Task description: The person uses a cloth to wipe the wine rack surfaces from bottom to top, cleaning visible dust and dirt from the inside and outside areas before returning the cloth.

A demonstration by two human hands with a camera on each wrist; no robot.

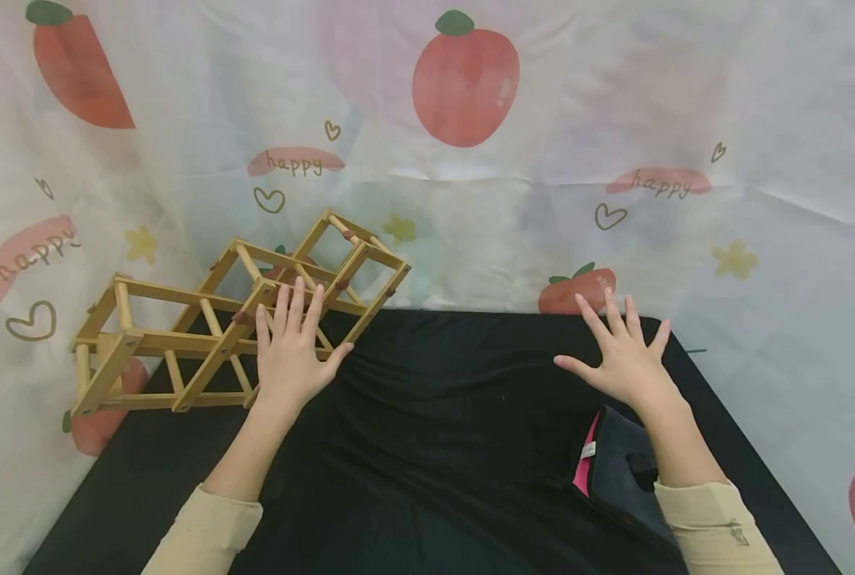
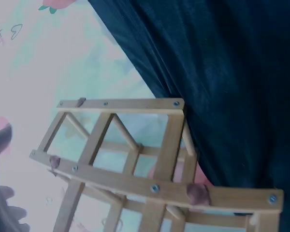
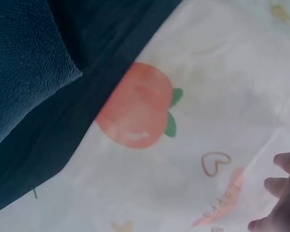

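My left hand, fingers straight and thumb out to the side, is raised in front of a wooden lattice rack and overlaps its right part in the head view. The rack is of pale slats and round rods with screw heads and small brown pegs; it also fills the lower part of the left wrist view. On the right, my right hand is held up with its fingers spread, holding nothing. Below it lies a dark grey fabric item with pink lining and a white tag, partly hidden by the right forearm.
A black cloth covers the table, wrinkled in the middle. Behind and at both sides hangs a pale curtain printed with red fruit, hearts and the word happy. The rack stands at the table's back left, close to the curtain.
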